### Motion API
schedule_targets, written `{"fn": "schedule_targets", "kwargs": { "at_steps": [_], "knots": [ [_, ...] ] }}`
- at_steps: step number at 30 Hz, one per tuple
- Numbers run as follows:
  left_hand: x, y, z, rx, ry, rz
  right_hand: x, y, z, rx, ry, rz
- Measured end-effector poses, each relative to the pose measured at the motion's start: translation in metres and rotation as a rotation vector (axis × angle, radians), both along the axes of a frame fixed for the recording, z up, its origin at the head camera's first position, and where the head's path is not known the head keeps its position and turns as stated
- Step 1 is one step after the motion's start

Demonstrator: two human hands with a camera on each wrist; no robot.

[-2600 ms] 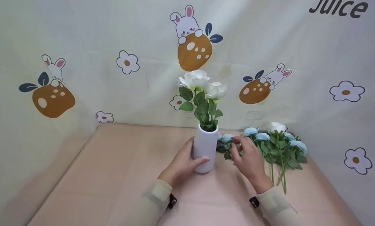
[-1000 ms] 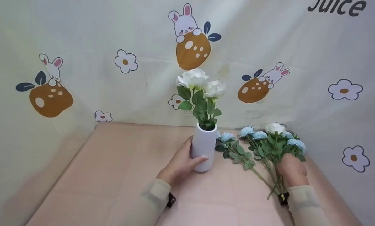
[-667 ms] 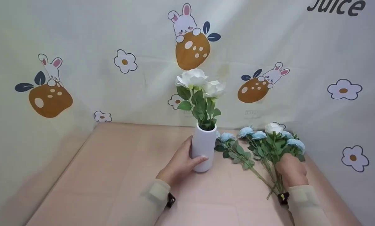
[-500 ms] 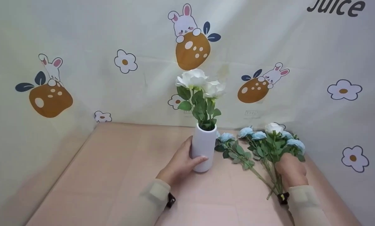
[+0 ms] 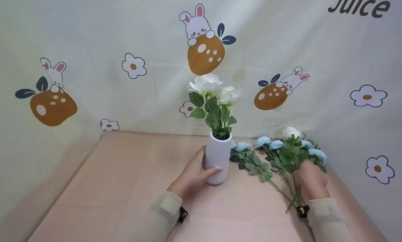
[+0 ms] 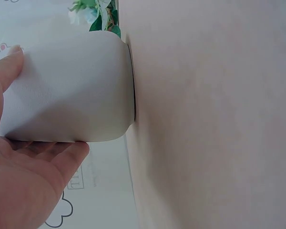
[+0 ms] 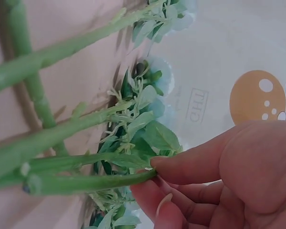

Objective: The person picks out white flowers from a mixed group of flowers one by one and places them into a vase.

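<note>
A white vase (image 5: 218, 156) stands upright on the table, with two white roses (image 5: 206, 84) in it. My left hand (image 5: 191, 176) grips the vase low down, thumb in front; the left wrist view shows the vase base (image 6: 100, 90) at the table surface. At the right, my right hand (image 5: 312, 179) pinches a green stem (image 7: 90, 183) between thumb and fingers, as the right wrist view shows. The stem seems to belong to the white rose (image 5: 291, 133) above that hand. Around it lie several light blue flowers (image 5: 276, 144) with leafy stems.
More blue flowers (image 5: 244, 147) lie right beside the vase, their stems slanting toward the right hand. A pink cloth covers the table (image 5: 126, 188). Behind it hangs a pale backdrop (image 5: 160, 33) printed with rabbits and fruit.
My right hand has gone from beside the vase to the flowers at the right and now pinches a stem. The white rose there has just risen slightly. My left hand stays on the vase.
</note>
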State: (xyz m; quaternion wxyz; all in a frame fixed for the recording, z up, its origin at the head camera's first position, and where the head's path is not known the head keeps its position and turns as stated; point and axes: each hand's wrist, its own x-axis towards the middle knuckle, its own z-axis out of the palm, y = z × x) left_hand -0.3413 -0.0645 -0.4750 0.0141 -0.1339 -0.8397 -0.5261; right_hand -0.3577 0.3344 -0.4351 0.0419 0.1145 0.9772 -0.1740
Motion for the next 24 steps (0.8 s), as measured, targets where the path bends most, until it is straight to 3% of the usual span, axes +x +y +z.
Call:
{"fn": "schedule_targets", "kwargs": {
  "at_steps": [24],
  "knots": [
    [0.001,0.0,0.001,-0.01,-0.012,0.008,0.008,-0.021,0.014,-0.018,0.103,0.069]
  ]
}}
